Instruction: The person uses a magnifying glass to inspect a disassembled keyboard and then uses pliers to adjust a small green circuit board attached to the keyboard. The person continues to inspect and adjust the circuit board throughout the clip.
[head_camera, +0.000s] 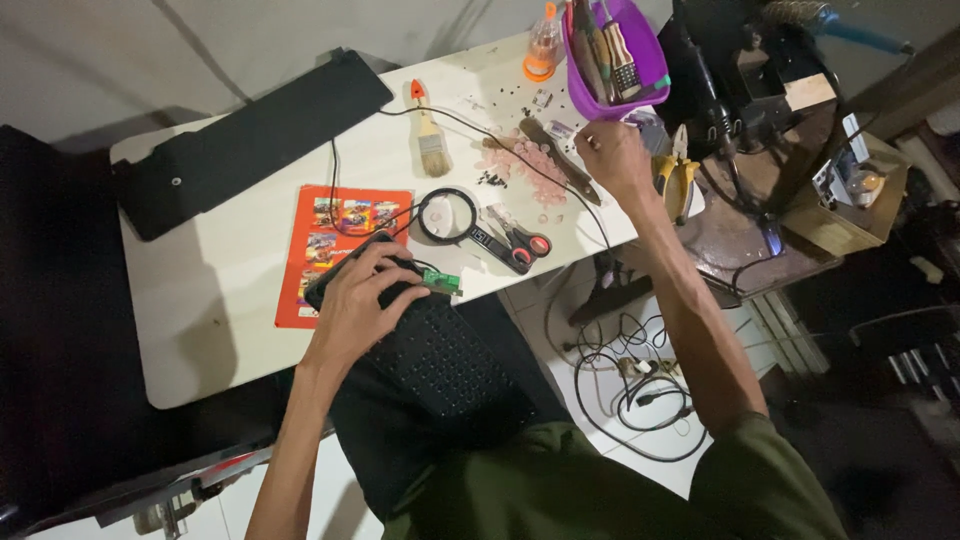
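My left hand (362, 297) rests on a black perforated keyboard shell (440, 362) that lies half on the white table (210, 300) and half on my lap. Its fingers touch a small green circuit board (441, 281) at the shell's top edge. My right hand (612, 156) reaches to the far right of the table, its fingers closed beside a purple bowl (612, 62) of tools. What it pinches is too small to see. A dark-handled tool (560, 160) lies just left of that hand.
On the table lie a black keyboard cover (250, 140), an orange card (335, 240), a paintbrush (431, 140), a magnifying glass (448, 216), scissors (520, 243), pink rubber domes (525, 165) and loose screws. Yellow pliers (676, 176) and tangled cables (630, 370) sit to the right.
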